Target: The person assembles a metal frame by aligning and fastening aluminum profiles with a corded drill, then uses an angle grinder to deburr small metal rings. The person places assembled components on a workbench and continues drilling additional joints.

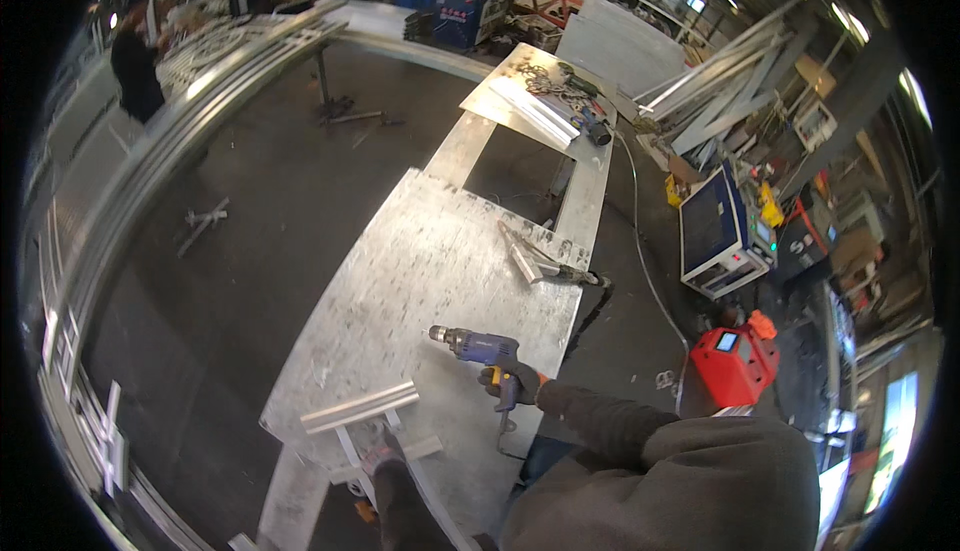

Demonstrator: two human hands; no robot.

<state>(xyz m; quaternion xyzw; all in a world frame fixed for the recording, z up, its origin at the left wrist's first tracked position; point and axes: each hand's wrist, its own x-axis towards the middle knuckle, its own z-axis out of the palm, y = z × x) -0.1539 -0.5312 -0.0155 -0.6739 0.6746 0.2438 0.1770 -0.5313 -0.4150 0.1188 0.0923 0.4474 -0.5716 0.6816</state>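
Note:
My right hand (508,383), in a dark glove, is wrapped round the handle of a blue power drill (484,347). The drill is held above the metal-topped table (360,291), its chuck pointing left, and its cord hangs from the handle. At the table's near end, my left hand (380,449) grips a small frame of silver metal profiles (362,407). One profile lies across the frame's far end and another crosses nearer to me. The left fingertips are small and partly hidden among the bars.
Farther up the table lie short metal strips (524,257) beside a dark-handled tool (572,275). Beyond are a rectangular opening, a white profile (536,113) and a pile of hardware. A red machine (734,363) and a blue-and-white cabinet (722,233) stand right; long metal rails (150,166) run left.

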